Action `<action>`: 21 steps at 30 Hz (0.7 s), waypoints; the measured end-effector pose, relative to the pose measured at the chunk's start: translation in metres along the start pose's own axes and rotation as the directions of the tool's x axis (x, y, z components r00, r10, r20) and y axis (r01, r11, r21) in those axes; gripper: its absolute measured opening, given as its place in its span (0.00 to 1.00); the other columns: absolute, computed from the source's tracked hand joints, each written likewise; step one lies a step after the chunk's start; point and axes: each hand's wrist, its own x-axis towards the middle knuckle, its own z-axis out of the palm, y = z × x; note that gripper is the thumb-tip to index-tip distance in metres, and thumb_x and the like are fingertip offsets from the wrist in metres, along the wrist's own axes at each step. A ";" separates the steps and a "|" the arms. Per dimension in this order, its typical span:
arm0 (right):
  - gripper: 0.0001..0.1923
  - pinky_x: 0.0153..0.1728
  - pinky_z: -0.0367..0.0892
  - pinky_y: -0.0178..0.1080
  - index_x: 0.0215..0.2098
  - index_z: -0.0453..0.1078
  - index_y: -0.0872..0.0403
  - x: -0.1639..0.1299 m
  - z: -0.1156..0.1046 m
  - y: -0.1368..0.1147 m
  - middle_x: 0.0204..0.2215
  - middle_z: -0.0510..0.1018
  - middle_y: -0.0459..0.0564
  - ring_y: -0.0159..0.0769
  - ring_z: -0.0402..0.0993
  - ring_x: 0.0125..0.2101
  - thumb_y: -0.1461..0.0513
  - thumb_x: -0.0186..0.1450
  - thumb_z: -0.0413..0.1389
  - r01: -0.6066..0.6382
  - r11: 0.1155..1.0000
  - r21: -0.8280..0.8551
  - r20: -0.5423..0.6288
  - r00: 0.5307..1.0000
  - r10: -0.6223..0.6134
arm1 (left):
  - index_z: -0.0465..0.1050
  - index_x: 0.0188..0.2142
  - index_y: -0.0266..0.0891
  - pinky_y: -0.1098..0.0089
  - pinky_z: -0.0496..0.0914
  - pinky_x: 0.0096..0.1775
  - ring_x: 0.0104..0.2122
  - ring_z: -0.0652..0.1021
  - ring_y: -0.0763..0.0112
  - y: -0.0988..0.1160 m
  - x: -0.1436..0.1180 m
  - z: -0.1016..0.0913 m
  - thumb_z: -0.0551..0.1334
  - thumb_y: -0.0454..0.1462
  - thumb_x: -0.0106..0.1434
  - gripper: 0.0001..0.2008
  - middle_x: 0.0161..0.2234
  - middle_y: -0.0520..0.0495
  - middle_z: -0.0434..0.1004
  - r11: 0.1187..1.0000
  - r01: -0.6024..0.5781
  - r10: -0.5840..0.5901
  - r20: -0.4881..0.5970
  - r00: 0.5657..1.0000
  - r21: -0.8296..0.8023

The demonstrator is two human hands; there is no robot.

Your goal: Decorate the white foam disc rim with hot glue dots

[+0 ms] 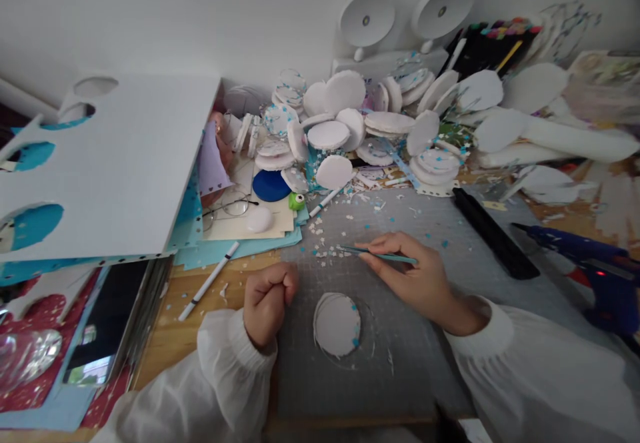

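Cluttering the far side of the wooden tabletop, from about eleven to one o'clock, a heap of finished white discs is lying against the wall, many already carrying small blue specks. Nearer the person, a grey cutting mat is spreading under both hands. On it, at six o'clock, one white disc is lying flat, and it is showing only a few blue bits along its right edge, so I judge the decorating barely begun on this one. The right hand is pinching slim teal tweezers, their tips pointing toward ten o'clock at the scattered confetti scraps. The left hand is curling into a loose fist just left of the disc, holding nothing I can see. A blue glue gun is resting at three o'clock.
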 end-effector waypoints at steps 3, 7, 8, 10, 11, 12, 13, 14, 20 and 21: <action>0.04 0.32 0.74 0.35 0.31 0.70 0.52 -0.001 0.001 0.001 0.30 0.81 0.48 0.33 0.79 0.32 0.67 0.59 0.60 -0.009 1.000 -0.004 0.010 1.000 0.009 | 0.54 0.15 0.37 0.69 0.50 0.25 0.20 0.58 0.76 -0.002 -0.001 -0.001 0.50 0.25 0.48 0.10 0.16 0.55 0.53 1.000 0.013 -0.013 -0.004 1.000 0.013; 0.03 0.33 0.74 0.35 0.31 0.70 0.52 -0.003 0.003 0.003 0.31 0.81 0.49 0.34 0.79 0.33 0.66 0.60 0.59 0.026 1.000 0.002 0.034 0.999 -0.026 | 0.54 0.15 0.37 0.69 0.51 0.25 0.19 0.58 0.76 -0.002 -0.002 -0.002 0.50 0.27 0.48 0.10 0.15 0.54 0.53 0.998 0.033 -0.032 -0.009 0.999 0.050; 0.03 0.33 0.74 0.36 0.32 0.70 0.51 -0.004 0.003 0.002 0.31 0.81 0.49 0.34 0.79 0.33 0.66 0.60 0.59 0.035 0.999 0.005 0.041 0.999 -0.036 | 0.54 0.15 0.38 0.69 0.51 0.24 0.19 0.58 0.76 -0.002 -0.002 -0.002 0.50 0.27 0.48 0.10 0.15 0.54 0.52 0.998 0.034 -0.033 -0.009 0.999 0.058; 0.03 0.34 0.74 0.36 0.32 0.70 0.51 -0.004 0.004 0.002 0.31 0.81 0.49 0.34 0.79 0.33 0.66 0.60 0.59 0.041 0.999 0.006 0.056 0.998 -0.041 | 0.54 0.15 0.38 0.70 0.50 0.24 0.19 0.58 0.75 -0.001 -0.002 -0.002 0.50 0.27 0.48 0.10 0.15 0.54 0.52 0.997 0.033 -0.032 -0.010 0.999 0.071; 0.04 0.34 0.74 0.37 0.32 0.70 0.51 -0.004 0.004 0.002 0.31 0.81 0.49 0.35 0.79 0.33 0.66 0.60 0.59 0.040 0.999 0.005 0.061 0.997 -0.040 | 0.54 0.15 0.38 0.70 0.50 0.24 0.19 0.58 0.75 -0.001 -0.002 -0.001 0.51 0.27 0.48 0.10 0.15 0.54 0.52 0.997 0.030 -0.030 -0.010 1.000 0.078; 0.04 0.34 0.74 0.37 0.32 0.70 0.51 -0.004 0.005 0.002 0.31 0.81 0.49 0.35 0.79 0.33 0.66 0.60 0.59 0.039 0.999 0.005 0.068 0.997 -0.040 | 0.54 0.15 0.38 0.70 0.51 0.24 0.19 0.58 0.75 -0.001 -0.001 -0.001 0.51 0.27 0.48 0.10 0.15 0.54 0.52 0.996 0.029 -0.028 -0.009 1.000 0.085; 0.04 0.34 0.74 0.37 0.32 0.70 0.51 -0.004 0.005 0.002 0.32 0.81 0.49 0.35 0.79 0.34 0.66 0.61 0.58 0.036 0.999 0.004 0.076 0.996 -0.036 | 0.54 0.14 0.39 0.70 0.51 0.24 0.19 0.58 0.75 0.000 -0.001 -0.001 0.51 0.28 0.48 0.10 0.15 0.54 0.53 0.995 0.027 -0.026 -0.007 1.000 0.093; 0.03 0.34 0.74 0.37 0.32 0.70 0.51 -0.004 0.006 0.002 0.32 0.81 0.49 0.35 0.79 0.34 0.66 0.61 0.58 0.026 1.000 0.005 0.087 0.996 -0.027 | 0.54 0.14 0.39 0.70 0.51 0.24 0.19 0.59 0.75 0.000 -0.001 -0.001 0.51 0.28 0.48 0.10 0.15 0.54 0.53 0.995 0.025 -0.025 -0.002 1.000 0.101; 0.04 0.31 0.73 0.34 0.31 0.69 0.51 -0.003 0.006 0.002 0.31 0.81 0.47 0.34 0.79 0.33 0.66 0.60 0.58 -0.060 0.998 0.023 0.102 0.993 0.057 | 0.55 0.14 0.38 0.70 0.53 0.24 0.19 0.59 0.75 0.000 0.000 -0.002 0.50 0.27 0.48 0.10 0.15 0.54 0.54 0.995 -0.006 0.001 0.046 0.999 0.104; 0.04 0.31 0.73 0.34 0.31 0.69 0.51 -0.002 0.005 0.000 0.31 0.81 0.47 0.34 0.79 0.33 0.66 0.60 0.58 -0.065 0.998 0.021 0.089 0.994 0.062 | 0.56 0.15 0.38 0.70 0.53 0.24 0.19 0.60 0.75 0.000 0.001 -0.002 0.51 0.27 0.49 0.11 0.15 0.54 0.55 0.994 -0.012 0.006 0.058 0.998 0.105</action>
